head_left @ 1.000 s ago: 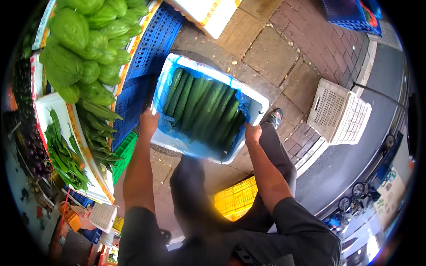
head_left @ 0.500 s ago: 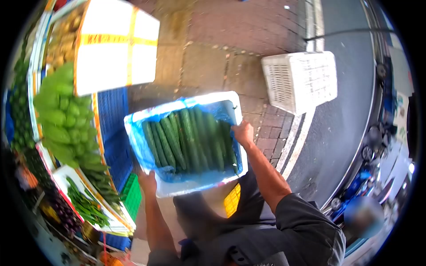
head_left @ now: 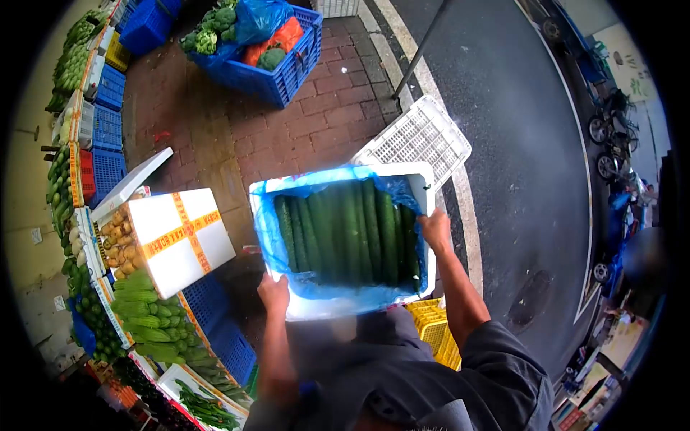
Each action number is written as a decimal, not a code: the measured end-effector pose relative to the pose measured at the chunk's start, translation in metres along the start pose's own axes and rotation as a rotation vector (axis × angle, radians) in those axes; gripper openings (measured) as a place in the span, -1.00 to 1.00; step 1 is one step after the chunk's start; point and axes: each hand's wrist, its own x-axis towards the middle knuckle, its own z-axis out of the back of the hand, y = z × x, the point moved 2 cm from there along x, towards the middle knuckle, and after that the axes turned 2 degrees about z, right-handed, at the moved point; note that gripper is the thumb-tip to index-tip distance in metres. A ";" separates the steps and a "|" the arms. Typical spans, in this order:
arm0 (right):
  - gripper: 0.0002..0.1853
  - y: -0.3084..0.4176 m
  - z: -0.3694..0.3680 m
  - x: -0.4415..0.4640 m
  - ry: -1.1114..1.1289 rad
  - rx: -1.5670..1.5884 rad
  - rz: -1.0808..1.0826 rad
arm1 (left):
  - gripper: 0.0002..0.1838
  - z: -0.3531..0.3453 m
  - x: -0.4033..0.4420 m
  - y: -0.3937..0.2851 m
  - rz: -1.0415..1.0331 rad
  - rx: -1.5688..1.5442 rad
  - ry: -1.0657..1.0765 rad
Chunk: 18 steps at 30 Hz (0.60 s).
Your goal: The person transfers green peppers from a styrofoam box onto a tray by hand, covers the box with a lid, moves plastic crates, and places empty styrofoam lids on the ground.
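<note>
Between my two hands is a white foam box (head_left: 320,307) lined with a blue plastic bag (head_left: 267,226). Inside it long dark green cucumbers (head_left: 345,233) lie side by side in a row. My left hand (head_left: 274,293) grips the box at its near left corner, fingers partly hidden behind the wall. On the right side wall my right hand (head_left: 435,230) is closed over the edge. The box is held in front of my body, above the pavement, its open top facing me.
Left runs a stall with green gourds (head_left: 154,316), a white taped foam box (head_left: 190,237) and blue crates (head_left: 108,129). Ahead stands a blue crate of broccoli (head_left: 287,79). A white crate (head_left: 420,136) lies beyond my box; a yellow crate (head_left: 437,330) is near my legs. The road (head_left: 517,179) is right.
The cucumber box has shifted right in view, still between both hands. The view has turned: the stall's taped box appears lower and the broccoli crate has come into sight.
</note>
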 end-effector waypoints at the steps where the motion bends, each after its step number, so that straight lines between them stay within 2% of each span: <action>1: -0.72 -0.005 0.018 0.019 -0.002 -0.068 -0.023 | -0.66 -0.009 0.010 -0.028 -0.012 0.001 0.008; 2: -0.71 -0.019 0.031 0.037 -0.093 -0.051 0.022 | -0.65 -0.017 0.019 -0.052 -0.022 0.000 0.019; 6: -0.68 0.022 0.117 0.068 -0.133 -0.047 -0.162 | -0.61 -0.069 0.057 -0.115 -0.020 -0.005 0.159; 9: -0.68 -0.029 0.152 0.094 -0.184 -0.174 -0.111 | -0.61 -0.103 0.051 -0.146 0.008 -0.051 0.268; 10: -0.68 -0.013 0.155 0.122 -0.214 -0.174 -0.077 | -0.61 -0.115 0.073 -0.169 -0.009 -0.057 0.258; 11: -0.67 -0.010 0.162 0.130 -0.199 -0.067 -0.129 | -0.64 -0.130 0.072 -0.175 -0.159 -0.169 0.117; 16: -0.68 -0.036 0.178 0.198 -0.077 -0.176 -0.149 | -0.66 -0.177 0.044 -0.217 -0.037 -0.076 0.162; 18: -0.69 -0.076 0.167 0.248 -0.007 -0.234 -0.056 | -0.66 -0.208 0.028 -0.220 -0.016 -0.035 0.117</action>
